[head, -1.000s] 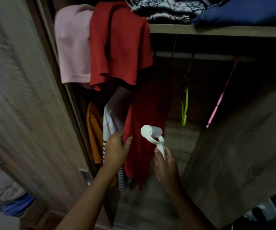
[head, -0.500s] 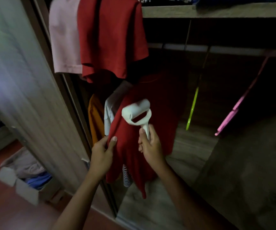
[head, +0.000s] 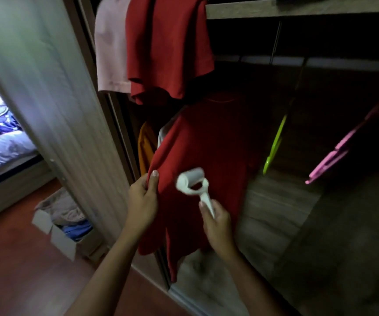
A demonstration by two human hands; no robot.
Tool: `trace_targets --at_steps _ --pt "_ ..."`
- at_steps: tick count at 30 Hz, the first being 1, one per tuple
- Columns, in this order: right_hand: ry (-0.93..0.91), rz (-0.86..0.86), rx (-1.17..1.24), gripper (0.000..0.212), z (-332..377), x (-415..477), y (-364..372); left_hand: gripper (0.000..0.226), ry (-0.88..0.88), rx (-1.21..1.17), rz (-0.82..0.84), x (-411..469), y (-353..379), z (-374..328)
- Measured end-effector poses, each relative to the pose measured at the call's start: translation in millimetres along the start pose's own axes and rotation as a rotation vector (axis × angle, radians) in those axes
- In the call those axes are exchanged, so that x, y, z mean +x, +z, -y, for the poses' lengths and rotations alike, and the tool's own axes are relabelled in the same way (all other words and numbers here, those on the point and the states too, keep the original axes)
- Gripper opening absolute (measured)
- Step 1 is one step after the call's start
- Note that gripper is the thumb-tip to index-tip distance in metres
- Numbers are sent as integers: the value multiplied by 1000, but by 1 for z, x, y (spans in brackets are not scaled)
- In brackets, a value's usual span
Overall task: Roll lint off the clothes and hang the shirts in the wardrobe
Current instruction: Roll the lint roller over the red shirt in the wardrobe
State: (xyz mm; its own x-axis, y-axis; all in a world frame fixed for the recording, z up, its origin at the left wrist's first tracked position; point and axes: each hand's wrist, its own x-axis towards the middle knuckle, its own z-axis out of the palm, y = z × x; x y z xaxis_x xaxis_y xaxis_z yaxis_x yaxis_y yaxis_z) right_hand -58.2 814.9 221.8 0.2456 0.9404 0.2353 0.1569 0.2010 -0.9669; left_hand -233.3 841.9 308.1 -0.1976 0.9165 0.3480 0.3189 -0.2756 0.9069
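Lint-rolling in hand: hanging red shirt [head: 206, 144], frame centre, is pinched at its edge by left hand [head: 141, 201] fingers. Lint roller [head: 192, 182] handle is clasped by right hand [head: 218, 224], drum laid against cloth. Next, a stroke along taut fabric seems called for.

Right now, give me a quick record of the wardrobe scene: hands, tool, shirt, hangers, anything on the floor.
left hand: pinches the left edge of the hanging red shirt, pulling it taut
right hand: grips the handle of the lint roller
lint roller: white, head against the shirt front
shelf edge: a pink shirt and a second red shirt draped over it
empty hangers: green hanger, pink hanger, both to the right
floor: open box of clothes, left of the wardrobe door
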Motion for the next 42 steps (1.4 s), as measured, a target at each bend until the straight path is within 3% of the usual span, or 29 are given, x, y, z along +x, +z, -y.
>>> trace_targets --at_steps 7,13,18,27,31,36,39,42 --pt "-52 27 200 26 59 46 -12 47 29 32 54 -9 4 -8" --pt "155 257 122 17 -14 -6 6 45 24 4 49 -11 3 -14" --pt "196 393 -18 32 -49 -36 4 49 13 0 48 -7 -3 -10" --pt "127 -15 266 19 34 66 -20 50 32 58 56 -5 -6 -17" --pt "107 -8 319 19 38 84 -25 48 25 89 61 -7 -3 -18" --pt "229 179 115 27 -34 44 -2 68 5 35 73 -3 -3 -16" --pt "356 388 9 18 -73 3 -1 67 26 41 72 -1 -3 -15" --pt "371 448 -36 26 -87 -6 -3 65 30 38 71 2 -4 -11"
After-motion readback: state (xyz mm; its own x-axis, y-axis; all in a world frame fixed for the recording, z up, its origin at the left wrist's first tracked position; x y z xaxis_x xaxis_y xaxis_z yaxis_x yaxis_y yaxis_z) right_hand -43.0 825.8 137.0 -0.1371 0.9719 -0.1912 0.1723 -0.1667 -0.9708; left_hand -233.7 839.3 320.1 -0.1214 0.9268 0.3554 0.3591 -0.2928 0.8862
